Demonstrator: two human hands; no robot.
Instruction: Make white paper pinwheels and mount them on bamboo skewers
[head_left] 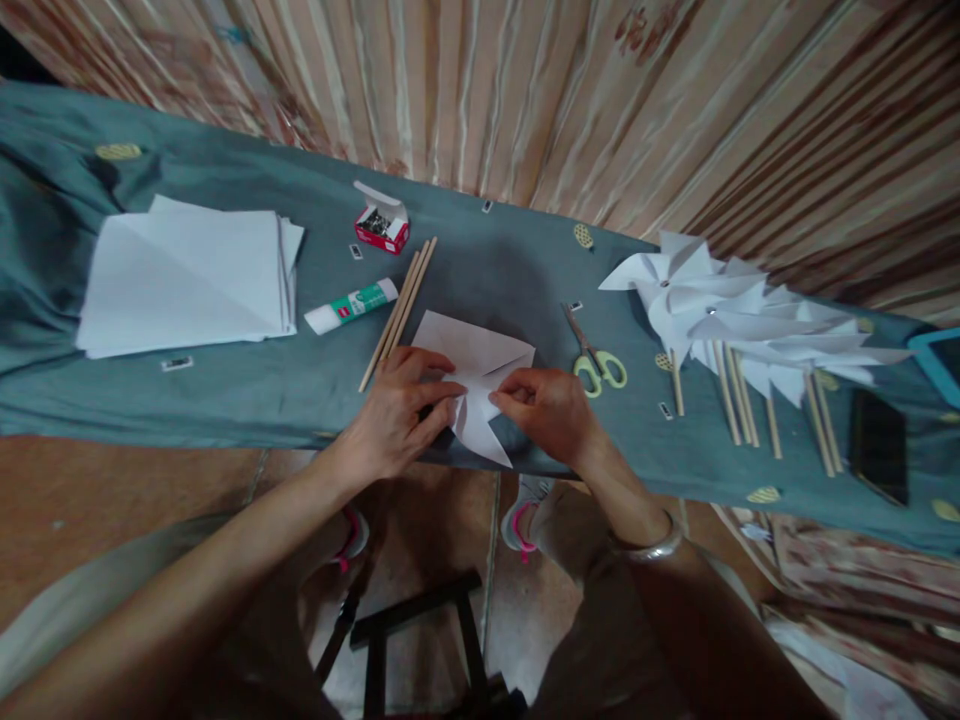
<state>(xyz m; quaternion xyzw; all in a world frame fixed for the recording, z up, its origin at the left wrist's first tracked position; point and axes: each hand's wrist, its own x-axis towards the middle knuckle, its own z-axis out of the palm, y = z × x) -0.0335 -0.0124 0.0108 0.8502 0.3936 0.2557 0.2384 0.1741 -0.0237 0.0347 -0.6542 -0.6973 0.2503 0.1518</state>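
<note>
A white sheet of paper, cut inward from its corners, lies near the table's front edge between my hands. My left hand rests on its left side, thumb and fingers closed on the paper by the middle. From the right, my right hand pinches another part of the paper close to the centre, fingers curled in. Just left of the paper are several thin wooden sticks. Scissors with pale green handles lie right of my right hand, blades pointing away.
A glue stick and an open red box of small metal pieces sit left of centre. Farther left lies a paper stack. Finished paper pinwheels on sticks and a dark phone are at right. A curtain hangs behind the table.
</note>
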